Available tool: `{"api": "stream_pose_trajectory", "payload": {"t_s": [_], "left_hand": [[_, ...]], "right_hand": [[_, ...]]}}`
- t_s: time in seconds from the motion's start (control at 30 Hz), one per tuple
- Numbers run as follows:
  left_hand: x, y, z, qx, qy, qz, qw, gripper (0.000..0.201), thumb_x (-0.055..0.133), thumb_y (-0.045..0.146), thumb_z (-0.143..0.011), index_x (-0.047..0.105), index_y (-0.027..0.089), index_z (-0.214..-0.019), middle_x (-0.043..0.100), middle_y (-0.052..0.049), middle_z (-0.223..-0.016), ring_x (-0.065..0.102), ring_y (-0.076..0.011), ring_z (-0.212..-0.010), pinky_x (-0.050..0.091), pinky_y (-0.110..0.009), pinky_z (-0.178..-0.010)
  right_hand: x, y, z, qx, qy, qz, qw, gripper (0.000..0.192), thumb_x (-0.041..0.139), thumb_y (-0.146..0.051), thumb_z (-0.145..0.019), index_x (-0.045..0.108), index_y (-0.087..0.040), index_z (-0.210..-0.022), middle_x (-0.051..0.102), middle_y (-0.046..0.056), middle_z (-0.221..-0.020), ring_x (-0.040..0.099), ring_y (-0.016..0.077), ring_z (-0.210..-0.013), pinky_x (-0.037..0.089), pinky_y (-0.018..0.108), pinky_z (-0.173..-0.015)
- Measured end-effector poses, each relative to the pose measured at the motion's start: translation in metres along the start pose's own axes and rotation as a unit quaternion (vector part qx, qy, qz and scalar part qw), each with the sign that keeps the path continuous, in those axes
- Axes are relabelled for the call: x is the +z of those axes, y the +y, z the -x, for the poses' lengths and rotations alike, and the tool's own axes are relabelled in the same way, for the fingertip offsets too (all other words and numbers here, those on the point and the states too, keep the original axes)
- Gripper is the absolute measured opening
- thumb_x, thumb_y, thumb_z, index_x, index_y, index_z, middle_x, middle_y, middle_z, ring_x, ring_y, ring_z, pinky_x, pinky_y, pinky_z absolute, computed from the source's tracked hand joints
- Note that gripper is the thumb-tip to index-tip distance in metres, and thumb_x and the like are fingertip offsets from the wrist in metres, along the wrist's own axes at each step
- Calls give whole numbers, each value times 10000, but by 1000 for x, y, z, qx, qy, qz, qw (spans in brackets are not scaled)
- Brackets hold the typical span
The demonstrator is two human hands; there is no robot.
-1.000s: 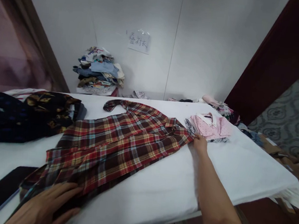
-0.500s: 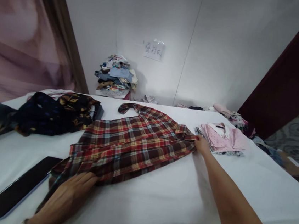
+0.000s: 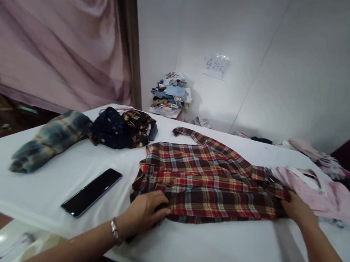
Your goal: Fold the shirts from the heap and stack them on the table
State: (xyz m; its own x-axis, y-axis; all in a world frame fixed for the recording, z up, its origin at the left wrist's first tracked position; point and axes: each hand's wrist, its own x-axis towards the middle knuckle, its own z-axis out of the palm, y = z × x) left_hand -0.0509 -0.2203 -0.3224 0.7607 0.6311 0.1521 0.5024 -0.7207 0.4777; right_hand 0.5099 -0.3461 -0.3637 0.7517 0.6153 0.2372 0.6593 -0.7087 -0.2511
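Observation:
A red, brown and yellow plaid shirt (image 3: 207, 180) lies on the white table, one long sleeve stretched out toward the back. At its near left edge, my left hand (image 3: 146, 213) has its fingers curled over the cloth and closed on it; a bracelet (image 3: 115, 229) circles that wrist. My right hand (image 3: 299, 211) pinches the shirt at its right end, close to a folded pink shirt (image 3: 333, 195). The cloth beneath both sets of fingertips is hidden.
Left of the shirt lies a black phone (image 3: 92, 192). Behind it are a dark patterned garment bundle (image 3: 112, 128) and a blurred blue-green plaid garment (image 3: 51, 141). A tall clothes pile (image 3: 171, 95) stands by the wall under a paper sign (image 3: 216, 66). More clothes lie along the back right.
The view has swung left, so everything appears farther right. My left hand's fingers and thumb are now more bent around the shirt's near edge. My right hand keeps its hold.

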Motion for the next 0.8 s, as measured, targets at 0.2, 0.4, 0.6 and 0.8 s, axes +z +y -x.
{"api": "stream_pose_trajectory", "payload": {"t_s": [0.2,0.4,0.6,0.8], "left_hand": [[-50,-86,-48,-342,120,-53,931,430,414,470,-927,642,160,-1118,666,-154,-1214,639,-267,-1082,464,-352,-915],[-41,-129,-118,-399,78,-39,913,410,557,488,-835,702,128,-967,732,-190,-1042,695,-280,-964,497,-313,-760],[-42,-123,-135,-344,114,-57,930,232,530,196,-836,673,183,-1019,726,-103,-1051,680,-206,-953,493,-272,-787],[-61,-140,-105,-326,148,-116,927,293,419,180,-880,656,118,-1040,646,-216,-1146,645,-321,-1056,494,-425,-893]], "right_hand": [[-8,-107,53,-224,-39,-142,963,468,460,-469,-816,620,-316,-1228,611,122,-1330,531,300,-1283,413,480,-1094],[14,-232,126,-416,-188,-212,864,458,518,-531,-872,598,-425,-1311,458,-19,-1504,357,271,-1428,287,464,-1200],[37,-258,146,-446,-220,-142,856,513,572,-509,-869,476,-552,-1371,397,-75,-1519,325,308,-1429,238,558,-1185],[29,-258,131,-471,-226,-151,839,461,563,-512,-880,532,-522,-1340,439,-52,-1500,387,295,-1405,330,559,-1137]]}}
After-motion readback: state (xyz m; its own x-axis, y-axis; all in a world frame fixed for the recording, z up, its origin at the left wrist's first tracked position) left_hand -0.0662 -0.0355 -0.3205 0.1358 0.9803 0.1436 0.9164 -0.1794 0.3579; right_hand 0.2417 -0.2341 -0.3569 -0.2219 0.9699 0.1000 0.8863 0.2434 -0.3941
